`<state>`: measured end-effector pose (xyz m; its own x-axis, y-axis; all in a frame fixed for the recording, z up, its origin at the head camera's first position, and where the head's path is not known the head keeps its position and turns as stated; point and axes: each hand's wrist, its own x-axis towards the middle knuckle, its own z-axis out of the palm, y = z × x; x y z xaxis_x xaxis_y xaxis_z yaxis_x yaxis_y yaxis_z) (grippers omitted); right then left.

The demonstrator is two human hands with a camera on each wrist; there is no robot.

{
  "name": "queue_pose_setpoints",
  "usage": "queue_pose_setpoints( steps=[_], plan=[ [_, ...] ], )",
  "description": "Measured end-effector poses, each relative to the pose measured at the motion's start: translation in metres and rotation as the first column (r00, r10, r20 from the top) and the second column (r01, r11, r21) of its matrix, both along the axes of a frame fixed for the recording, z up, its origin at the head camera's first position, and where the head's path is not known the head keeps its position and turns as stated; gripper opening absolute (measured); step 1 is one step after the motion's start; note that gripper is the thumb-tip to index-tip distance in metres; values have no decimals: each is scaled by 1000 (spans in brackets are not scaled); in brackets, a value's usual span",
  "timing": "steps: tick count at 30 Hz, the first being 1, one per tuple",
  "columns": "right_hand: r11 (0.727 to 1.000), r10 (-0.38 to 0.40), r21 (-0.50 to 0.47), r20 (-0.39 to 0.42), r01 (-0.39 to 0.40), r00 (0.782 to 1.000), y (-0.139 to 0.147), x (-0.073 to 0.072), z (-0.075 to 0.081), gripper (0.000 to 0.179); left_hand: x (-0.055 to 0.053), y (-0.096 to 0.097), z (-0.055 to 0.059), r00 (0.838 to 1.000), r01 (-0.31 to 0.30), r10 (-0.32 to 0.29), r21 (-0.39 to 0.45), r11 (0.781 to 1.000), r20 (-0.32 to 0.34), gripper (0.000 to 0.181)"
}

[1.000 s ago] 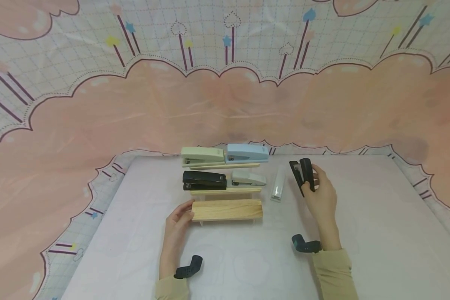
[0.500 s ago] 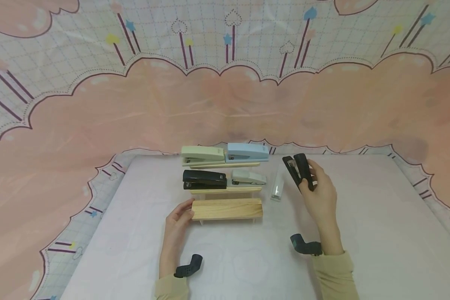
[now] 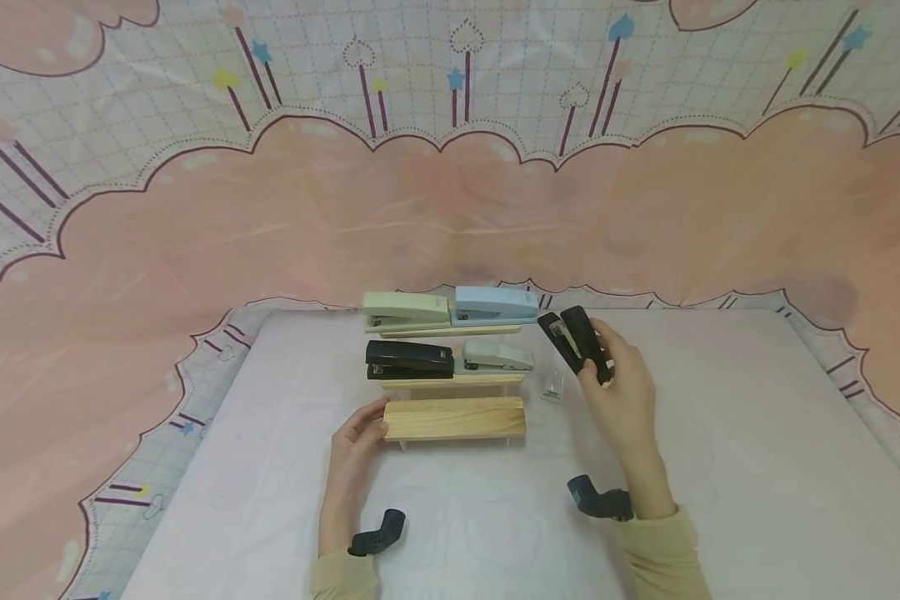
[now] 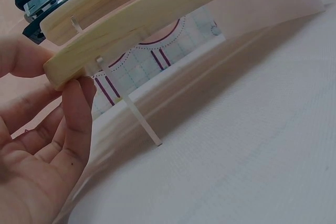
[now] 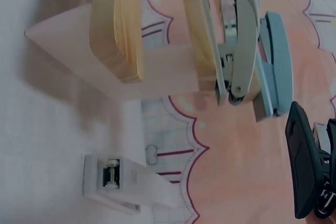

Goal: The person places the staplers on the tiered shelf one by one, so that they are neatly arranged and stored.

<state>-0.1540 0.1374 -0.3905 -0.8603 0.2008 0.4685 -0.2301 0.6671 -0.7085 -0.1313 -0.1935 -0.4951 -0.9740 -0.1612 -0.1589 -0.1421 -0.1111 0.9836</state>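
Observation:
My left hand [image 3: 354,446] pinches the left end of the front wooden shelf [image 3: 453,418] of a three-step stand, thumb above and fingers below in the left wrist view. In my right hand [image 3: 624,400] is a black stapler [image 3: 588,343], gripped by its back end above the table, its jaws spread and pointing up and left. The middle step bears another black stapler [image 3: 409,360] and a whitish one [image 3: 497,356]. On the top step sit a green stapler [image 3: 405,309] and a light blue stapler [image 3: 495,305].
A white stapler [image 5: 126,182] lies on the white table [image 3: 750,467] right of the stand, partly covered by the held stapler in the head view. Clear legs [image 4: 131,106] raise the front shelf. A patterned cloth [image 3: 450,217] hangs behind.
My right hand has carried the black stapler left, closer to the stand and over the far part of the white stapler. The left hand stays at the shelf's end.

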Motion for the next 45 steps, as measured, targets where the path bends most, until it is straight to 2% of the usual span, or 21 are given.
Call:
queue_pose_setpoints(
  steps=[7, 16, 21, 35, 45],
  plan=[
    [999, 40, 15, 17, -40, 999, -10, 5, 3, 50, 0, 0, -1, 1000, 1, -1, -5, 1000, 2, 42],
    [993, 108, 53, -86, -104, 990, -23, 9, 3, 52, -1, 0, -2, 1000, 2, -3, -23, 1000, -21, 41],
    [986, 156, 85, -128, -146, 979, -31, 12, 2, 54, -1, -1, -3, 999, 3, -4, -24, 1000, -32, 41],
    [951, 286, 170, -169, -258, 943, -60, 21, -1, 55, -1, 0, -2, 1000, 4, -4, -10, 1000, -25, 41],
    [914, 382, 206, -156, -348, 911, -81, 27, -8, 54, 0, 0, -2, 1000, 6, -6, -21, 1000, -17, 40]
  ],
)
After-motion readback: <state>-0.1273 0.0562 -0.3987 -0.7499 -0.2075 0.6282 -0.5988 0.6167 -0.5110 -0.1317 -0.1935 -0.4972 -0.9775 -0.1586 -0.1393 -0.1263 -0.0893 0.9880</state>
